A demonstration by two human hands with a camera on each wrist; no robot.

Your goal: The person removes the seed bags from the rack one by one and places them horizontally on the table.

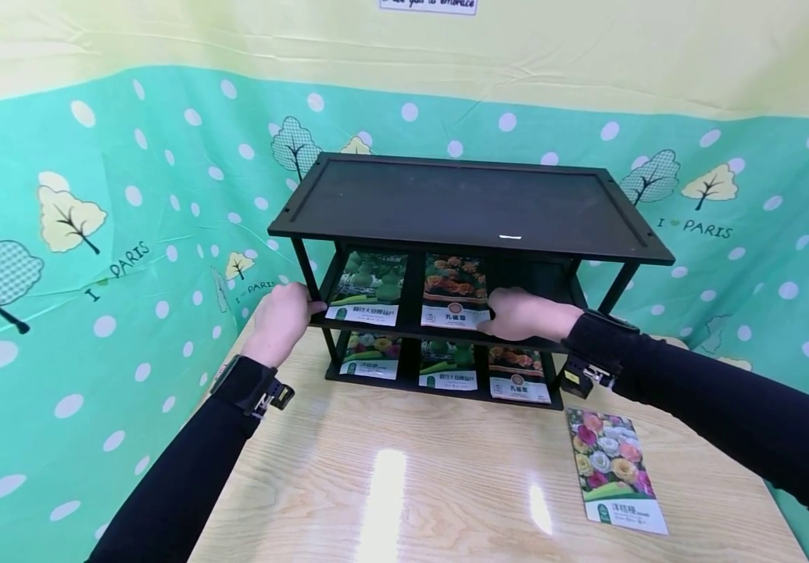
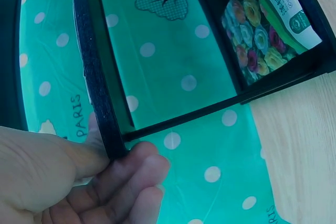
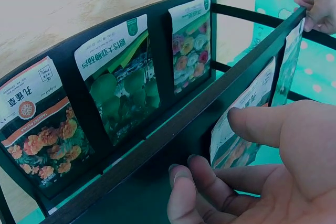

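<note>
A black three-level shelf rack (image 1: 460,199) stands on the table. My left hand (image 1: 279,320) grips the left end of its middle shelf, thumb on one side and fingers on the other (image 2: 100,177). On that shelf lie a green gourd seed packet (image 1: 369,285) and an orange marigold seed packet (image 1: 455,289). My right hand (image 1: 527,313) is at the marigold packet's right edge. In the right wrist view, the thumb touches that packet (image 3: 247,108), while the loosely bent fingers sit apart from the thumb.
The bottom shelf holds a mixed-flower packet (image 1: 370,356), a gourd packet (image 1: 448,363) and a marigold packet (image 1: 518,375). Another mixed-flower packet (image 1: 615,465) lies on the wooden table (image 1: 460,461) at the right front. A dotted green cloth (image 1: 130,313) hangs around the table.
</note>
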